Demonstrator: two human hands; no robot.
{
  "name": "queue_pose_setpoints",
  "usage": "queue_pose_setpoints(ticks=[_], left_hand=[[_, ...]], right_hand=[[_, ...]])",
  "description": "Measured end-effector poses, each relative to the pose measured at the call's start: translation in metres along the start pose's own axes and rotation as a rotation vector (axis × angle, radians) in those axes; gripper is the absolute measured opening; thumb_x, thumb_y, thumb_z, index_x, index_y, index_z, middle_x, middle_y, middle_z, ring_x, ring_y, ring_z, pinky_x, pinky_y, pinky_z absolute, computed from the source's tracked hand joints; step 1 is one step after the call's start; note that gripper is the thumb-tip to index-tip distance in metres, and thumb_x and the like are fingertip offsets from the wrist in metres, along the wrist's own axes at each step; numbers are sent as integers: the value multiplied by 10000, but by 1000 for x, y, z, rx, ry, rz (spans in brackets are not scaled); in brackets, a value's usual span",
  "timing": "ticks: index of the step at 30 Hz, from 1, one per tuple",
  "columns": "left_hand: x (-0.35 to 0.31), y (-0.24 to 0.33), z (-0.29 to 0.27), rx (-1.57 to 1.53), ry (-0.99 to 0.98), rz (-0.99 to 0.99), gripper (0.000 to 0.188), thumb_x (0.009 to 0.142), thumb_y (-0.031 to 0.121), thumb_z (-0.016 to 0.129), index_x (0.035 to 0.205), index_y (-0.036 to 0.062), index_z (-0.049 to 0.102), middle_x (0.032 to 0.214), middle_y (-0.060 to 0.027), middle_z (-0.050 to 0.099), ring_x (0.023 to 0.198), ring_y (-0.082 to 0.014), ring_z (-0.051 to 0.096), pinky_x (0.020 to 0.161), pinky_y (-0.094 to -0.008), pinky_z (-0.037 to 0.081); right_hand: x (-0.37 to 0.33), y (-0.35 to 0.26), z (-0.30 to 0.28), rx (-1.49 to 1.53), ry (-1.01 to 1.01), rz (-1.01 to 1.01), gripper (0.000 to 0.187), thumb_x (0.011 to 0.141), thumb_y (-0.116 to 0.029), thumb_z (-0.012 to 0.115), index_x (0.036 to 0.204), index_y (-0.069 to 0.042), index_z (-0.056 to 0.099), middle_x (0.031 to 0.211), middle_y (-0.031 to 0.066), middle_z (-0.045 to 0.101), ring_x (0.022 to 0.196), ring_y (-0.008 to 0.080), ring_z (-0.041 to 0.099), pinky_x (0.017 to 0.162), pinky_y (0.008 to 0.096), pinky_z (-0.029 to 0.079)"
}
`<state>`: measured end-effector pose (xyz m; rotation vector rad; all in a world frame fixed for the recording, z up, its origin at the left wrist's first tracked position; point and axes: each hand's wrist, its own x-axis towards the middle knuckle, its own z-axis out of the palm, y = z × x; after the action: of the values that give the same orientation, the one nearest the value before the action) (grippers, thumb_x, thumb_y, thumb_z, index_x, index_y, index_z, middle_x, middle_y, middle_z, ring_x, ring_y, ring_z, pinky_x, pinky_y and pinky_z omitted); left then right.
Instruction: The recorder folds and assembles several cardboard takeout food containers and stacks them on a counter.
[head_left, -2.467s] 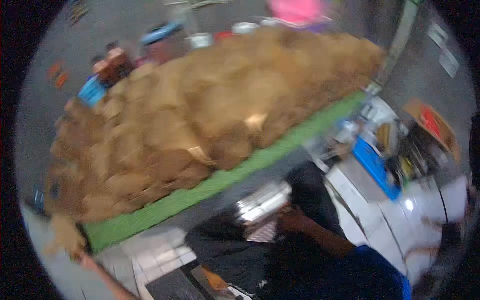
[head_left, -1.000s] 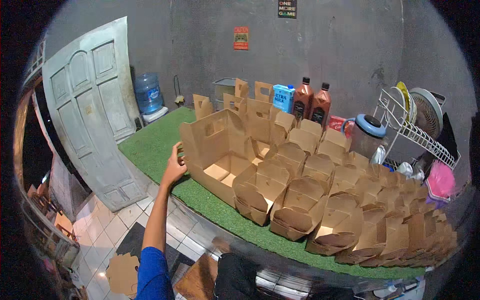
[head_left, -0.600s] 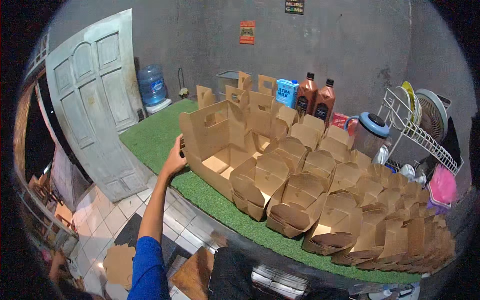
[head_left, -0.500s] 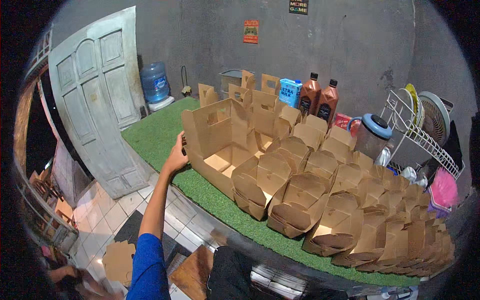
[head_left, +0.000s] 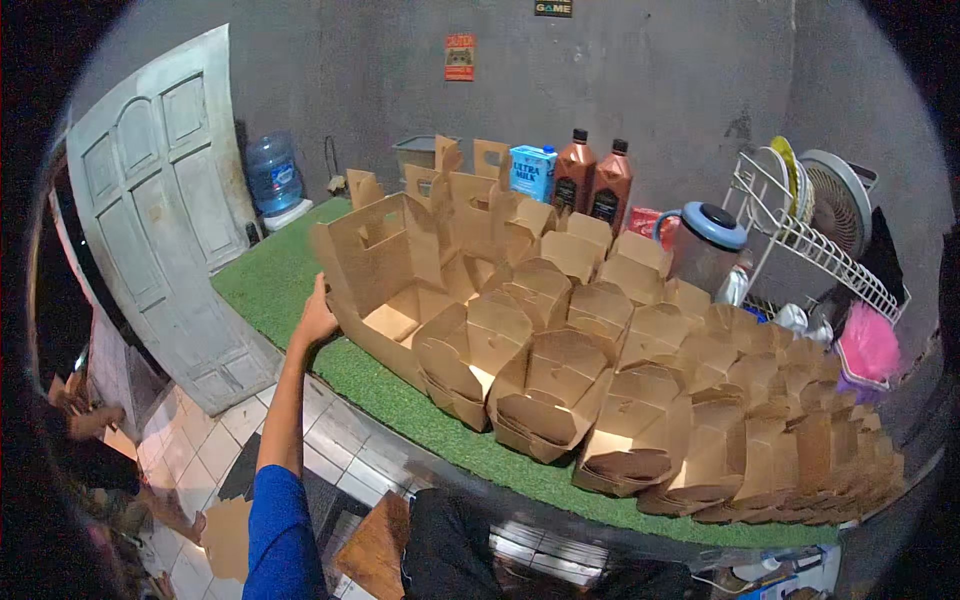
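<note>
My left hand is at the outer left side of a tall brown cardboard carry box, its fingers against the lower wall and partly hidden there. The box stands open at the top, with a handle cut-out in its raised back panel. Right beside it are smaller open cardboard boxes with folded flaps, such as the nearest one and another. They stand in close rows on a green turf-like mat. My right hand is out of view.
Behind the boxes stand a blue milk carton, two brown bottles and a blue-lidded jug. A white dish rack is at right. At lower left, another person's hand is near flat cardboard.
The view has swung slightly right, so everything sits further left. My left hand stays at the carry box. The other person's arm and hand show more plainly at lower left.
</note>
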<state>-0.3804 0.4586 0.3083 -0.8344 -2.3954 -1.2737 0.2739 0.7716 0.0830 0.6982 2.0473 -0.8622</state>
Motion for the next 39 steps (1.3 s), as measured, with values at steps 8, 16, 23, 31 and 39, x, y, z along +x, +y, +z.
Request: queue_pose_setpoints(ticks=[8, 16, 23, 31, 39], left_hand=[[-4, -9, 1, 262, 218, 137, 709, 697, 255, 752, 1283, 32, 420, 1142, -195, 602, 1084, -346, 575, 922, -407, 457], [-8, -4, -1, 104, 163, -38, 377, 751, 246, 683, 1018, -13, 618, 1028, -194, 637, 947, -282, 635, 828, -371, 495], [-7, 0, -3, 8, 120, -65, 347, 768, 217, 670, 1011, -25, 620, 958, -185, 682, 922, -276, 662, 820, -369, 494], [-7, -4, -5, 105, 117, -9, 358, 768, 213, 671, 1051, 0, 617, 1045, -186, 671, 1013, -311, 643, 872, -382, 485], [-8, -2, -4, 42, 89, -47, 363, 754, 192, 669, 1064, 9, 622, 1051, -182, 673, 1023, -305, 641, 883, -384, 482]], right_hand=[[2, 7, 6, 12, 52, -65, 681, 902, -237, 572, 1466, -160, 198, 1474, 170, 245, 1344, 378, 231, 1081, 544, 199], [8, 6, 11, 53, 105, -125, 669, 900, -239, 574, 1457, -151, 214, 1460, 172, 263, 1331, 379, 250, 1073, 539, 214], [7, 12, 27, 79, 103, -119, 658, 899, -241, 576, 1450, -144, 228, 1447, 174, 280, 1319, 379, 267, 1066, 535, 227], [8, 17, 38, 81, 89, -116, 647, 897, -243, 577, 1441, -136, 244, 1433, 176, 298, 1306, 379, 285, 1058, 530, 241], [10, 19, 39, 102, 98, -124, 635, 896, -245, 579, 1433, -128, 260, 1419, 178, 316, 1292, 380, 304, 1050, 526, 256]])
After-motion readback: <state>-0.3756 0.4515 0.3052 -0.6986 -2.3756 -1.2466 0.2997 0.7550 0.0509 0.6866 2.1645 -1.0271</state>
